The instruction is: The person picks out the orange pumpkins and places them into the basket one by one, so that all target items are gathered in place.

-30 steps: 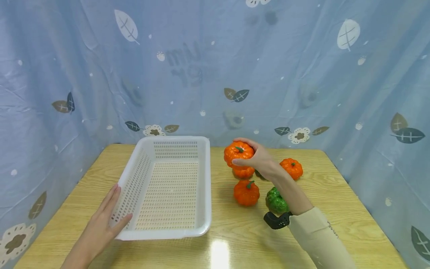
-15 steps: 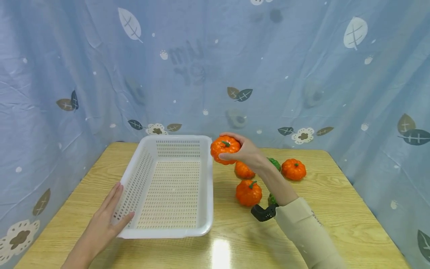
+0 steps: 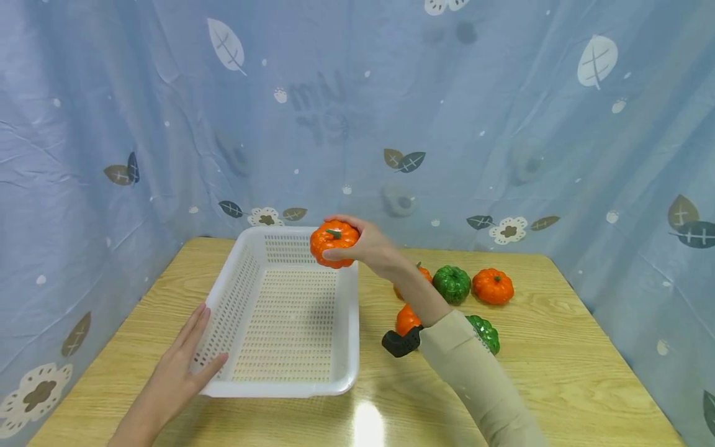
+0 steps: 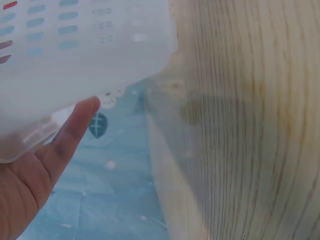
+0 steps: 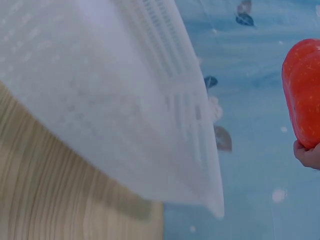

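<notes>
My right hand (image 3: 365, 245) holds an orange toy pumpkin (image 3: 334, 244) with a green stem above the back right part of a white plastic basket (image 3: 353, 335). In the right wrist view, the pumpkin (image 5: 305, 92) shows at the right edge with one fingertip under it. My left hand (image 3: 175, 366) rests at the basket's near left corner, fingers straight along the left side and thumb spread towards the front. The left wrist view shows a digit of the left hand (image 4: 45, 165) touching the white basket wall (image 4: 100, 65). Inside the basket, only its perforated floor shows.
Right of the basket, orange pumpkins (image 3: 493, 286) and green pumpkins (image 3: 451, 285) stand on the wooden table (image 3: 558, 372). My right forearm covers parts of some. A blue patterned curtain (image 3: 357, 124) hangs behind the table.
My right hand has carried the orange pumpkin leftward from above the other pumpkins to over the basket's back right part. The left hand keeps its place on the basket.
</notes>
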